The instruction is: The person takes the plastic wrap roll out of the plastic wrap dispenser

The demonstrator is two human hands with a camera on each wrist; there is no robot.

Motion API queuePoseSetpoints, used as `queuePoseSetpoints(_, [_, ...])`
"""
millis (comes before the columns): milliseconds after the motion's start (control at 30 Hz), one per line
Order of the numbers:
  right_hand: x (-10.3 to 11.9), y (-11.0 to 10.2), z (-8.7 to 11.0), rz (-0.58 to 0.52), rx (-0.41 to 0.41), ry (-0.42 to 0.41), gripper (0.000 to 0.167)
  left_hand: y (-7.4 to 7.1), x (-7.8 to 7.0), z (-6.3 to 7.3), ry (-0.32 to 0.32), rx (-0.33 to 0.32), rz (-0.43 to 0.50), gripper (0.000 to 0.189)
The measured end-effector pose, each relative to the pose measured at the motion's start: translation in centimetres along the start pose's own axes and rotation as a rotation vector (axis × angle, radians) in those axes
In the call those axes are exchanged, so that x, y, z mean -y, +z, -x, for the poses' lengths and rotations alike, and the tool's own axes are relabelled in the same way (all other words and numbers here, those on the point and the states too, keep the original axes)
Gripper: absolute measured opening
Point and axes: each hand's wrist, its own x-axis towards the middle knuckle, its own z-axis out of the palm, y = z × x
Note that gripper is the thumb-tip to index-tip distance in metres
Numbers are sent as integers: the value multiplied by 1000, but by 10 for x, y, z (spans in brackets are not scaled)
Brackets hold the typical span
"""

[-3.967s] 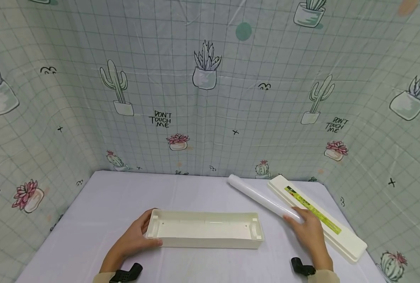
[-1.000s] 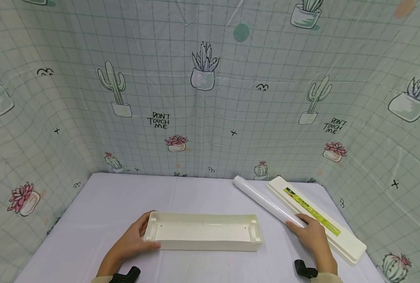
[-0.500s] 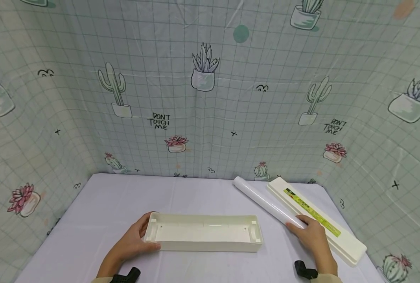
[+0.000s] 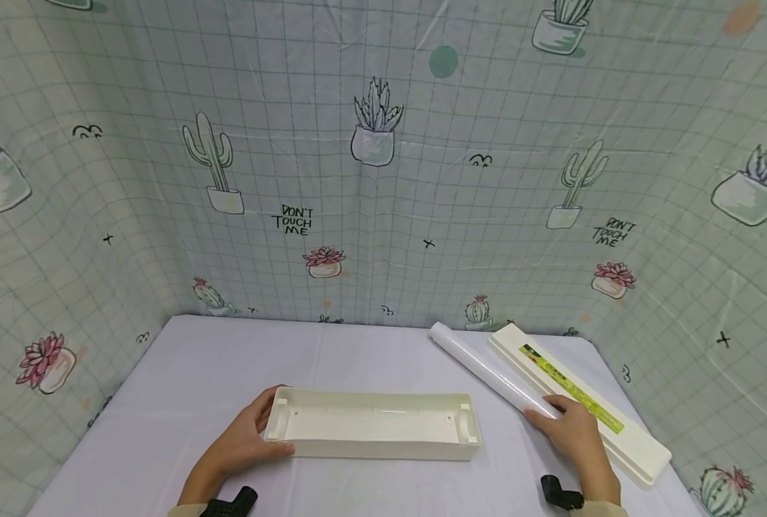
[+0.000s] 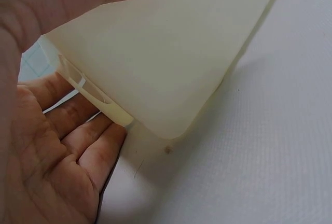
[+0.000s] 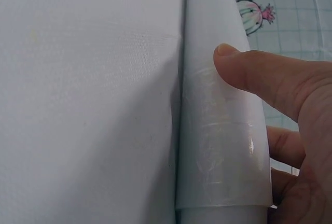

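In the head view my left hand (image 4: 248, 434) grips the left end of a long, open cream plastic box (image 4: 373, 449). Its thumb lies on the front wall and the fingers reach round behind the end. From the left wrist, the box's side wall (image 5: 155, 58) and slotted end show, with curled fingers (image 5: 83, 136) against that end. My right hand (image 4: 571, 431) holds the near end of a white cling film roll (image 4: 487, 370), which lies slantwise on the table. The right wrist view has the thumb (image 6: 249, 68) on top of the wrapped roll (image 6: 223, 130), other fingers at its far side.
Just right of the roll lies a long cream lid (image 4: 638, 449) with a yellow-green label, slanted the same way. A white cloth covers the table (image 4: 280, 352). Cactus-print fabric (image 4: 358, 194) hangs behind and at both sides.
Compared with 4 seconds ago, the right hand and cling film roll have shifted slightly right, closer to the lid. The left hand still holds the box in about the same place.
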Motion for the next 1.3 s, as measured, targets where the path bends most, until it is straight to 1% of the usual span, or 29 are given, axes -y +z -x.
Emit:
queuePoseSetpoints(100, [-1,0,0,2,2,3,78,0,0,0,-4,4,6,102])
queuePoseSetpoints(400, [0,0,-1,-1,-1,7,78,0,0,0,15,1,-11,101])
queuePoseSetpoints(567, [-1,2,-2,-2,-3,-6,80,0,-1,0,9,-2,-10,101])
queuePoseSetpoints(833, [-4,3,-1,7,1,2,81,0,0,0,-1,6,-2,102])
queuePoseSetpoints(1033, [-7,5,0,7,-4,1,79,1,1,0,-12,14,1,101])
queuePoseSetpoints(1300, [-4,4,2,-8,-8,-15,75,0,-2,1,-6,10,-6,102])
